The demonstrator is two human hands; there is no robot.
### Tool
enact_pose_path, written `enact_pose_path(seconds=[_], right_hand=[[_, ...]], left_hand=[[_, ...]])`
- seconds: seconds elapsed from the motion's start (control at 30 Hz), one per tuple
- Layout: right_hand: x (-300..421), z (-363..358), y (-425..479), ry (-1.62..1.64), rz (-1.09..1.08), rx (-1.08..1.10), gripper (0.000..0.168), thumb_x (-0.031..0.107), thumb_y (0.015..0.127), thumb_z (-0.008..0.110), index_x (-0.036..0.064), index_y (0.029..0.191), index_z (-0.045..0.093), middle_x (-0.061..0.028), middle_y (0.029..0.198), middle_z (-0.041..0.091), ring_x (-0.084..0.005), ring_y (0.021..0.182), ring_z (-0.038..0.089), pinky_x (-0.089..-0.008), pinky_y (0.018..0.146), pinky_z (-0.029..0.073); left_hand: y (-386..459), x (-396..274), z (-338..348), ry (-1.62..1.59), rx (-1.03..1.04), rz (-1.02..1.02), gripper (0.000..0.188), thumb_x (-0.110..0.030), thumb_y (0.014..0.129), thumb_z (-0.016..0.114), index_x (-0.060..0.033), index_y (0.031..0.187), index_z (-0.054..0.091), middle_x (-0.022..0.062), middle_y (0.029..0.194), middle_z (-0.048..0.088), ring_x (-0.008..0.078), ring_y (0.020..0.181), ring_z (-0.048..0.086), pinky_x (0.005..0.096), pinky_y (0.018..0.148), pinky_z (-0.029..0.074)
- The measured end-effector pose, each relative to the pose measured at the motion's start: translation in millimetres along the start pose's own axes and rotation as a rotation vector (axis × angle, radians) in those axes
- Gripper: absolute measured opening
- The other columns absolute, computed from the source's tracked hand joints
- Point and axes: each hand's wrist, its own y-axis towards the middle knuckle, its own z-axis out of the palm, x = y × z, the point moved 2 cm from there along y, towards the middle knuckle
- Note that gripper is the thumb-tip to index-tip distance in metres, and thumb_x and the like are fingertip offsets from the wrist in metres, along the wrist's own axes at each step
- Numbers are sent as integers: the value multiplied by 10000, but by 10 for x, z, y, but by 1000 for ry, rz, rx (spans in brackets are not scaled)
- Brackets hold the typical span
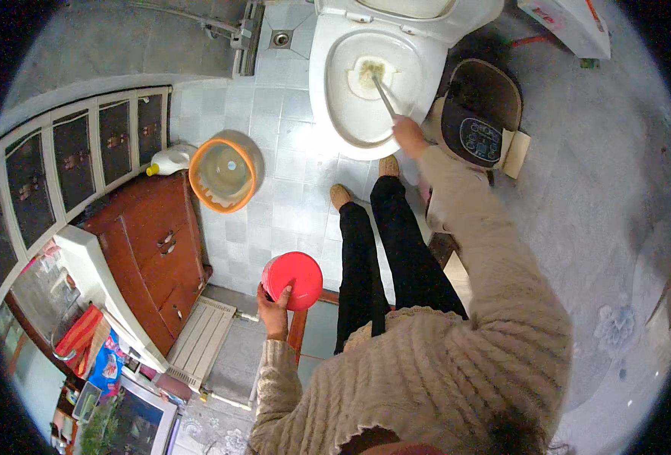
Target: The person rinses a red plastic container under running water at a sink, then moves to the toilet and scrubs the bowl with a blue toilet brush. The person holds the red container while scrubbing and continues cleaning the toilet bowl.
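Observation:
My right hand (pixel 410 137) grips the thin grey handle (pixel 386 100) of a brush, just above the front right rim of a white toilet (pixel 325 116). The handle slants down into the bowl, where its far end meets a yellow-green patch (pixel 372 70) at the bottom; whether that is bristles or stained water I cannot tell. Toward my left side, my left hand (pixel 274 311) holds a round tub with a red lid (pixel 294 278). My thumb lies on the lid and the fingers go around the side, partly hidden.
An orange-rimmed bucket (pixel 223 203) holding cloudy liquid stands on the tiles, beside a white bottle (pixel 170 161) with a yellow cap. A brown cabinet (pixel 159 244) flanks the left. A dark open bin (pixel 477 139) with a button panel stands right of the toilet. A floor drain (pixel 280 38) lies behind.

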Motion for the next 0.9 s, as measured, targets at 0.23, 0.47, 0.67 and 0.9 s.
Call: enact_pose_path(seconds=[0.23,0.47,0.67,0.9], right_hand=[[147,-2080,781,433,668,838,215,267,904,545,80,976,622,28,610,471,-62,453,417,-246,379,339],[460,-40,101,-388,10,434,357,116,858,502,-38,1180,516,-235,983,637,-384,918,614,-431,808,495],[645,-7,34,-200,209,404,316,135,848,492,-51,1098,548,-266,1000,627,-408,944,622,-476,814,497],[676,-2152,1556,-831,-571,783,159,82,814,507,-15,822,633,-203,886,651,-361,786,646,-450,687,524]], left_hand=[[-46,95,-47,72,-109,13,758,-211,759,790,68,1339,389,169,1254,547,247,1123,541,367,976,437],[18,27,93,23,-24,9,769,-189,733,812,88,1321,402,184,1238,551,251,1120,543,355,958,443],[-80,-267,33,132,-76,95,677,-171,778,766,69,1311,426,157,1189,591,228,1076,563,347,951,442],[-143,-235,6,-446,-92,15,648,-64,771,764,47,1308,420,156,1283,519,225,1110,550,328,930,464]])
